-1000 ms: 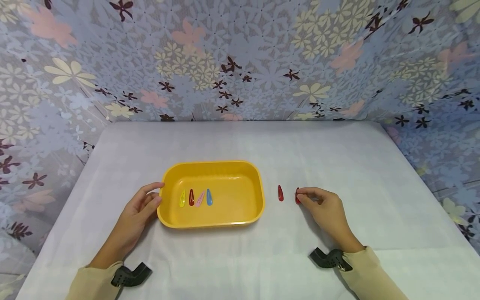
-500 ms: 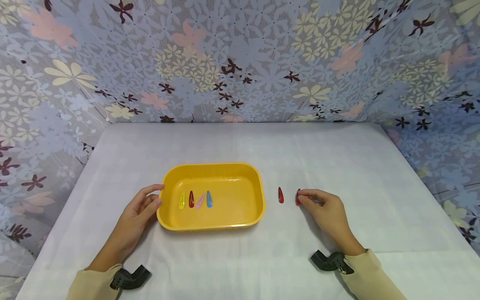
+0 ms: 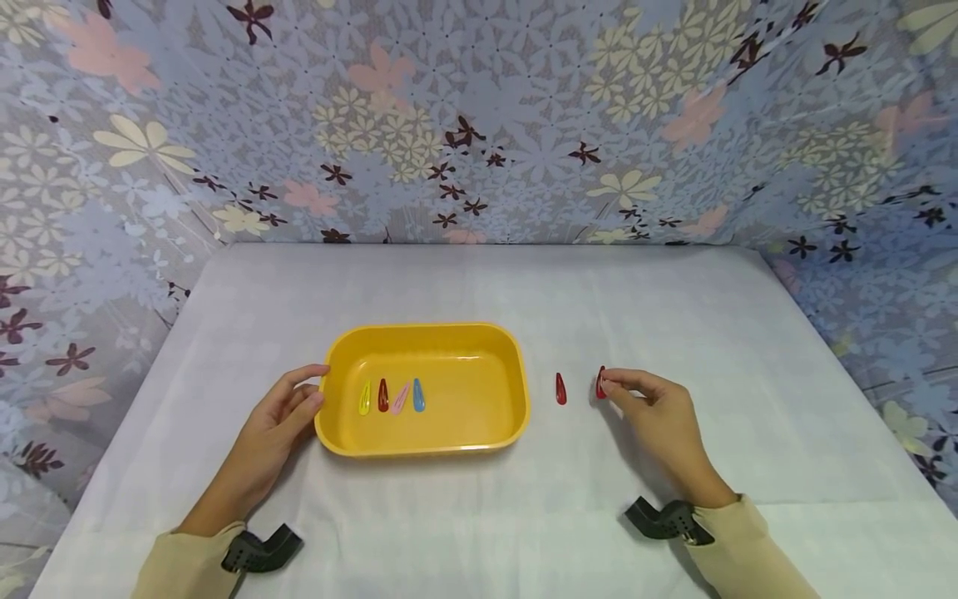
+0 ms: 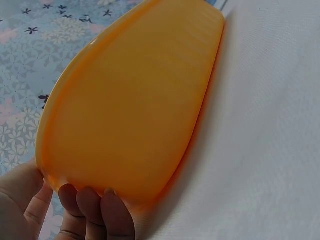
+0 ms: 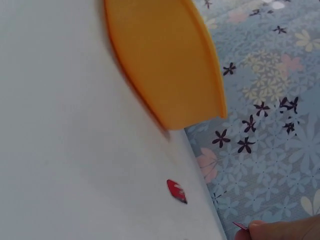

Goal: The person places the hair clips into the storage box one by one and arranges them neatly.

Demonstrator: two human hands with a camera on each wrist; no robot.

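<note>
On the table sits a yellow tray (image 3: 427,453), with my left hand (image 3: 268,437) holding its left end. In the left wrist view, several fingertips (image 4: 117,212) rest against the tray's outer wall, below the rim. Inside the tray, side by side, lie a yellow hair clip (image 3: 364,398), a red one (image 3: 383,395), a pink one (image 3: 400,398) and a blue one (image 3: 419,395). My right hand (image 3: 659,420) pinches another red hair clip (image 3: 600,384) between thumb and forefinger, close over the cloth. One more red hair clip (image 3: 560,388) lies between that hand and the tray.
White cloth (image 3: 479,532) covers the table. Behind it and along both sides hangs a floral curtain (image 3: 479,125). Black straps with brackets (image 3: 262,549) sit on both wrists, over beige sleeves (image 3: 187,566).
My right hand has shifted slightly away from me and to the right, taking the pinched red hair clip up with it. The left hand stays at the tray.
</note>
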